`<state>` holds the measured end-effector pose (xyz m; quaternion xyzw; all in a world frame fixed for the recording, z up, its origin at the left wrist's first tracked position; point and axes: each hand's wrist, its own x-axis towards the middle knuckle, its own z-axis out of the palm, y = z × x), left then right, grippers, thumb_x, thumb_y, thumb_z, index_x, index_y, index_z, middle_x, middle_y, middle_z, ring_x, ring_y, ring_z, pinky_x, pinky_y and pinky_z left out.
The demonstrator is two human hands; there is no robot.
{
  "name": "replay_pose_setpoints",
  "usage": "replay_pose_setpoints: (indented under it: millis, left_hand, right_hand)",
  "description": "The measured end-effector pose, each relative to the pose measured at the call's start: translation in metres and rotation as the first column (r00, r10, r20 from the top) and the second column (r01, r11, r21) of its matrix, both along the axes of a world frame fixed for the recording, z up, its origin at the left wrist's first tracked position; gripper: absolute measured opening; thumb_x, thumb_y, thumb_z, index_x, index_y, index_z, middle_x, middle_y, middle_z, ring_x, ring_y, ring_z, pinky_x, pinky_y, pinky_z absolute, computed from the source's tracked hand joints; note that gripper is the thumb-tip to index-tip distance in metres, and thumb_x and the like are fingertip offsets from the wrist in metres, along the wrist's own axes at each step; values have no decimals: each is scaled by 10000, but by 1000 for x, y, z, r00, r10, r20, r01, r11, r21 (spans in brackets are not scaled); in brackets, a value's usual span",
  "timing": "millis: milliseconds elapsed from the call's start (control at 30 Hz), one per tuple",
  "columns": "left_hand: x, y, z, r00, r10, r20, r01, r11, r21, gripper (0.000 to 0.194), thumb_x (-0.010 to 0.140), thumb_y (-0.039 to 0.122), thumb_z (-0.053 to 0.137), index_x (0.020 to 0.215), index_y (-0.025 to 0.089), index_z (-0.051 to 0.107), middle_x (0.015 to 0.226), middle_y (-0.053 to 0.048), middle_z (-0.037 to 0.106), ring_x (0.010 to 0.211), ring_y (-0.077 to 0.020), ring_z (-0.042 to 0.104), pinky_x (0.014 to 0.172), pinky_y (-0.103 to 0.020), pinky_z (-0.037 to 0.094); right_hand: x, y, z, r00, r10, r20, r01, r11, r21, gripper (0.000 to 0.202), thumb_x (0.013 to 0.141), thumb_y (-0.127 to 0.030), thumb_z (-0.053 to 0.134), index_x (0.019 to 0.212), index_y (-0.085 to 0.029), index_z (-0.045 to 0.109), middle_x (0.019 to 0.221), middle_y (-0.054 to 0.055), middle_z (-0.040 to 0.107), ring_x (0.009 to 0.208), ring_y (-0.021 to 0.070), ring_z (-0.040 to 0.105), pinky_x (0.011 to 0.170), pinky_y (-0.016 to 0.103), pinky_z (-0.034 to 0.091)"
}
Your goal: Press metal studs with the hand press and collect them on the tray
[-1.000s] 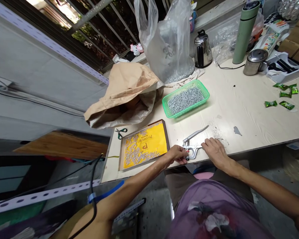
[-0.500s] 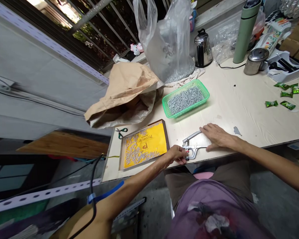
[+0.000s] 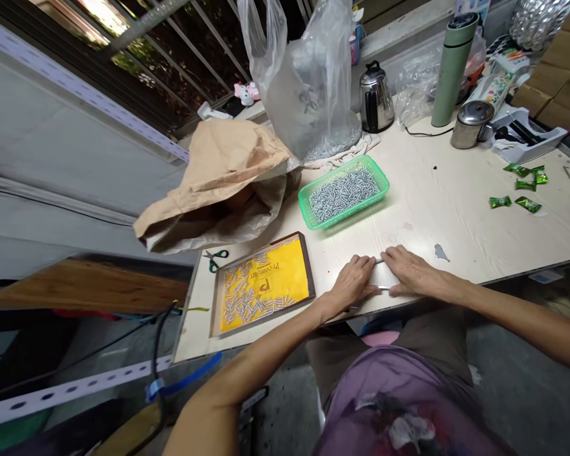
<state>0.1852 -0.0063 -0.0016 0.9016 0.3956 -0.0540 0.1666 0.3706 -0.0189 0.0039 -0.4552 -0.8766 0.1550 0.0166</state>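
A silver spring-loaded plier-like tool (image 3: pixel 382 288) lies near the table's front edge, mostly covered by my hands. My left hand (image 3: pixel 354 280) is wrapped over its head and the near part of its two handles. At the handle ends, my right hand (image 3: pixel 411 272) has its fingers on the far handle and its thumb by the near one. Small metal pieces may be in the jaws, but my left hand hides them. To the left, a shallow tray (image 3: pixel 310 272) with a yellow lining holds many small silver metal pins. Beyond my hands, a green plastic basket (image 3: pixel 304 201) is filled with similar pieces.
Green-handled scissors (image 3: pixel 217 258) lie beside the tray. Behind are a brown paper bag (image 3: pixel 228 158), a clear plastic bag (image 3: pixel 308 95), a kettle (image 3: pixel 376 98), a green flask (image 3: pixel 453 73) and a metal cup (image 3: pixel 470 123). Green-wrapped candies (image 3: pixel 527 204) lie at right.
My left hand has moved from pinching at the tool's head to covering the head and handles, closer to my right hand. The view has shifted slightly.
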Motion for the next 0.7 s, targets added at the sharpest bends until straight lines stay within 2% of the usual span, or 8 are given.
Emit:
replay_pose_setpoints:
  millis: [100, 200, 333, 467, 567, 667, 700]
  left_hand:
    - [1, 7, -3, 997, -70, -17, 70, 998, -2, 618, 745, 428, 723, 1231, 161, 449, 1106, -105, 560, 1016, -268, 508, 887, -414, 461]
    - [3, 8, -3, 995, -94, -21, 93, 996, -11, 445, 795, 381, 684, 1145, 166, 513, 1061, -86, 565, 988, -247, 506, 861, -383, 459]
    - [8, 9, -4, 998, -51, -30, 49, 998, -50, 229, 859, 361, 609, 979, 166, 592, 939, -67, 574, 922, -224, 507, 785, -342, 456]
    - [13, 12, -5, 999, 10, -37, -12, 997, -74, 201, 908, 343, 535, 843, 170, 614, 860, -60, 573, 891, -210, 510, 731, -316, 449]
    - [15, 13, -4, 998, 30, -53, -34, 997, -70, 196, 909, 328, 531, 836, 167, 614, 869, -67, 585, 912, -220, 521, 748, -328, 466]
    - [13, 8, -7, 996, 84, -12, -84, 996, -25, 185, 886, 331, 565, 970, 170, 604, 954, -78, 602, 964, -236, 534, 795, -363, 495]
    - [12, 4, -10, 994, 108, 28, -108, 994, 5, 236, 882, 329, 568, 1052, 166, 584, 1023, -93, 603, 1005, -246, 537, 827, -386, 501]
  right_hand:
    - [1, -4, 1, 999, -17, 42, 15, 999, 43, 503, 661, -336, 808, 1048, -120, 571, 1000, 115, 585, 937, 260, 514, 773, 351, 430]
    - [-1, -9, 2, 997, -26, 77, 19, 996, 89, 309, 753, -271, 739, 981, -116, 599, 941, 111, 601, 916, 248, 527, 761, 339, 419]
    - [-6, -10, -3, 994, -13, 105, 5, 997, 81, 65, 845, -156, 601, 899, -126, 620, 857, 97, 607, 847, 226, 532, 711, 326, 390]
    - [-7, -5, -10, 996, 33, 82, -37, 998, 50, 162, 889, -87, 486, 826, -157, 617, 809, 68, 600, 806, 202, 517, 698, 313, 364]
    - [-6, -3, -12, 997, 11, 77, -16, 998, 57, 162, 891, -91, 486, 825, -161, 616, 793, 60, 589, 798, 198, 509, 696, 306, 362]
    - [0, 1, -9, 998, -44, 45, 40, 996, 82, 77, 865, -153, 571, 927, -144, 617, 878, 81, 597, 855, 213, 513, 725, 306, 383]
    - [3, 4, -8, 999, -46, 20, 44, 996, 77, 167, 837, -200, 628, 989, -135, 607, 935, 94, 598, 885, 222, 513, 741, 309, 394]
